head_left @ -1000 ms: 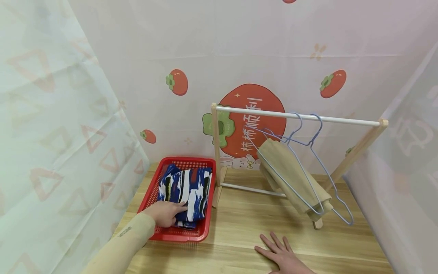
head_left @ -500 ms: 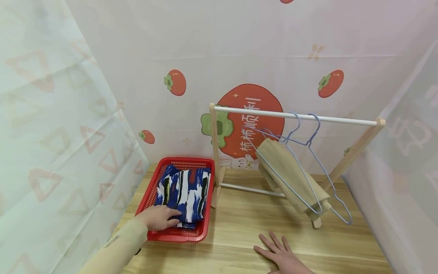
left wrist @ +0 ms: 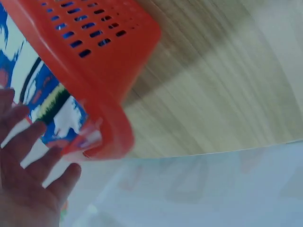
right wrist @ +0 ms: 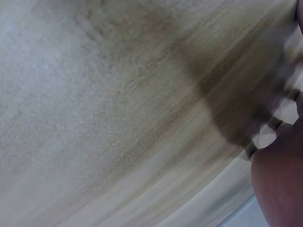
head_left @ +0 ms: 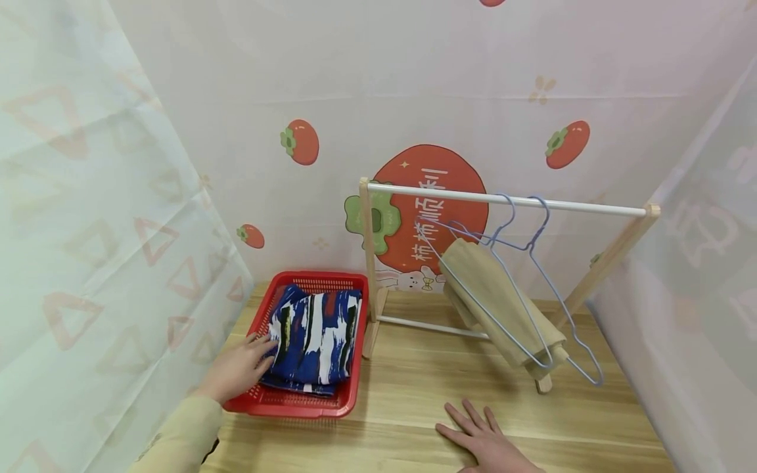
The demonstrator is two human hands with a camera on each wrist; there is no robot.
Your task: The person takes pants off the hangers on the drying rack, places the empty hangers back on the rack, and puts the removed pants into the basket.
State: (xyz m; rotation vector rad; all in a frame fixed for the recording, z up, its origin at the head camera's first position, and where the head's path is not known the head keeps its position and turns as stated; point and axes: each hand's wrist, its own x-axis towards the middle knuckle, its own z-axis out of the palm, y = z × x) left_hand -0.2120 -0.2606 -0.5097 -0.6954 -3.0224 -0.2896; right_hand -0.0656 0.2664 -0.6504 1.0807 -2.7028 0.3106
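A red plastic basket point(head_left: 319, 412) stands on the left of the wooden table, with folded blue, white and black patterned cloth point(head_left: 319, 335) lying in it. Over the basket's left side is my left hand point(head_left: 239, 368), its fingers extended and spread beside the cloth's left edge. In the left wrist view the same hand point(left wrist: 33, 165) shows loose fingers close to the basket's rim, holding nothing. My right hand point(head_left: 485, 440) rests on the tabletop at the front, fingers spread. The right wrist view shows only part of that hand point(right wrist: 279, 165) over the wood.
A small wooden rack with a white rail point(head_left: 437, 193) stands right of the basket. Two blue hangers point(head_left: 535, 256) hang from it, one bearing folded khaki cloth point(head_left: 503, 302). Printed fabric walls point(head_left: 236, 66) enclose the table at the back and sides.
My left hand has lifted off the front of the patterned cloth and moved left to the basket's left side, its fingers opening out. The right hand stays in place on the table.
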